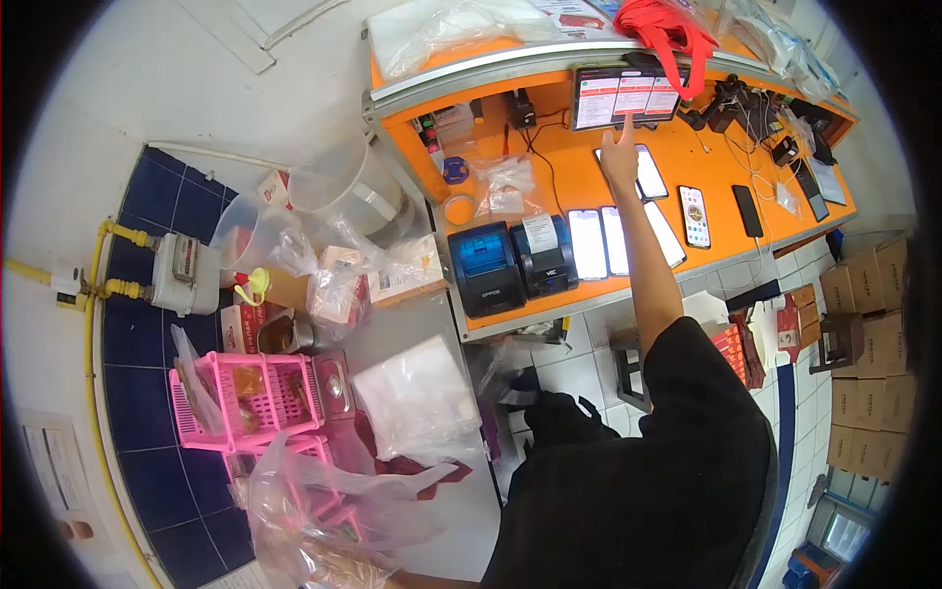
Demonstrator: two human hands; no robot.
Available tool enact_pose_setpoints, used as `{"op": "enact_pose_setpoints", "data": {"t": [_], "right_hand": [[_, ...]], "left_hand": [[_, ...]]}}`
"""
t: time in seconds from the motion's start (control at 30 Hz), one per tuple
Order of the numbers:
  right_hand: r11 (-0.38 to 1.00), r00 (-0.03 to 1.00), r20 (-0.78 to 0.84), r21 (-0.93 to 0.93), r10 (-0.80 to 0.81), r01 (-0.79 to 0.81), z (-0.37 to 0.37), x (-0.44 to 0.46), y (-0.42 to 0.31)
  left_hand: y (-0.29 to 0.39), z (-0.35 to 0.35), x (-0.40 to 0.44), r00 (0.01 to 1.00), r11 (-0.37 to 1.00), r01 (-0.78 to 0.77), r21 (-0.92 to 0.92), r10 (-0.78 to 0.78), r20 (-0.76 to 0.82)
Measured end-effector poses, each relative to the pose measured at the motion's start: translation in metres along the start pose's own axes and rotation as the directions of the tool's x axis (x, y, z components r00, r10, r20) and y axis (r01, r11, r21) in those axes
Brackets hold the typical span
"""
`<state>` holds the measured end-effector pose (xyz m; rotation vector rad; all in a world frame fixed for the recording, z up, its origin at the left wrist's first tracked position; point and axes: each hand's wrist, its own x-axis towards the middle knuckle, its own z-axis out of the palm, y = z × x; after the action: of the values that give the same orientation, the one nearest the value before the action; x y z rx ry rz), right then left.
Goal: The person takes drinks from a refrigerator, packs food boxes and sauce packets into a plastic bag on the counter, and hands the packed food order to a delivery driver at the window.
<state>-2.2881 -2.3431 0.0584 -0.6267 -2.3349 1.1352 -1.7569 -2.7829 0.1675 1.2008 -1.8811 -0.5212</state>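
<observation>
My right hand (618, 157) reaches over the orange counter with its index finger stretched out at the lower edge of the tablet (625, 98), which shows red and white panels. It holds nothing. At the bottom left, my left hand (343, 566) is at a clear plastic bag (343, 491); plastic covers its fingers, so its grip is hidden. Beside that bag are pink baskets (270, 393) with packets in them. Below my right hand and forearm lie several phones, among them a white-screened one (588, 243) and one with app icons (695, 218).
Two printers (486, 270) stand at the counter's front left. A stack of white sheets (417, 398) lies on the metal table (471, 510). Plastic tubs (358, 191) are behind it. A red bag (667, 29) hangs by the tablet. Cardboard boxes (868, 344) are stacked right.
</observation>
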Motion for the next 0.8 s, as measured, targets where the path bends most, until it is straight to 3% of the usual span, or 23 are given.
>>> {"op": "enact_pose_setpoints", "data": {"t": [0.1,0.2,0.27,0.33,0.37,0.4,0.43,0.47,0.5,0.53,0.57,0.63,0.7,0.77,0.8], "right_hand": [[0.998,0.998,0.044,0.047,0.040,-0.042,0.005,0.001,0.000],[0.996,1.000,-0.023,0.089,0.008,-0.006,0.002,-0.011,-0.001],[0.949,0.970,-0.218,0.266,-0.109,0.167,-0.008,-0.040,-0.007],[0.959,1.000,0.018,0.282,-0.003,-0.002,-0.018,-0.103,-0.029],[0.831,0.952,0.184,0.545,-0.245,0.108,-0.011,-0.147,-0.023],[0.805,0.798,0.431,0.582,-0.421,0.111,-0.031,-0.199,-0.049],[0.786,0.552,0.628,0.613,-0.549,0.084,-0.051,-0.252,-0.075],[0.768,0.362,0.683,0.609,-0.635,0.197,-0.061,-0.306,-0.080],[0.835,-0.007,0.842,0.536,-0.539,0.128,-0.066,-0.345,-0.086],[0.750,-0.200,0.728,0.659,-0.656,-0.060,-0.059,-0.392,-0.063],[0.811,-0.475,0.661,0.517,-0.581,-0.273,-0.064,-0.415,-0.065],[0.862,-0.715,0.482,0.302,-0.506,-0.407,-0.067,-0.444,-0.078],[0.909,-0.842,0.356,0.063,-0.406,-0.411,-0.077,-0.478,-0.085],[0.909,-0.858,0.319,0.027,-0.402,-0.416,-0.082,-0.519,-0.076],[0.935,-0.847,0.469,-0.109,-0.251,-0.337,-0.101,-0.510,-0.098]], "left_hand": [[0.000,0.005,0.001,1.000,1.000,0.008,-0.008,-0.008,0.000],[-0.001,0.006,0.000,1.000,1.000,0.010,-0.022,-0.011,-0.003],[-0.002,0.007,0.000,1.000,1.000,0.021,-0.023,-0.021,-0.008],[-0.002,0.008,-0.002,1.000,0.999,0.030,-0.029,-0.030,-0.008],[-0.003,0.008,-0.002,0.999,0.999,0.035,-0.037,-0.036,-0.010],[-0.001,0.008,-0.003,0.999,0.998,0.039,-0.043,-0.040,-0.013],[-0.002,0.008,-0.006,0.999,0.998,0.036,-0.042,-0.036,-0.003],[-0.004,0.007,-0.009,0.999,0.998,0.039,-0.050,-0.039,-0.013],[-0.005,0.005,-0.011,0.999,0.998,0.045,-0.055,-0.045,-0.009],[-0.007,0.004,-0.014,0.999,0.997,0.043,-0.062,-0.044,-0.013],[-0.009,0.002,-0.014,0.999,0.997,0.041,-0.071,-0.042,-0.020],[-0.014,-0.002,-0.014,0.998,0.994,0.047,-0.098,-0.051,-0.037],[-0.021,-0.011,-0.018,0.996,0.992,0.062,-0.110,-0.069,-0.058],[-0.030,-0.028,-0.027,0.991,0.991,0.084,-0.103,-0.095,-0.099],[-0.034,-0.034,-0.032,0.986,0.989,0.100,-0.109,-0.113,-0.120]]}}
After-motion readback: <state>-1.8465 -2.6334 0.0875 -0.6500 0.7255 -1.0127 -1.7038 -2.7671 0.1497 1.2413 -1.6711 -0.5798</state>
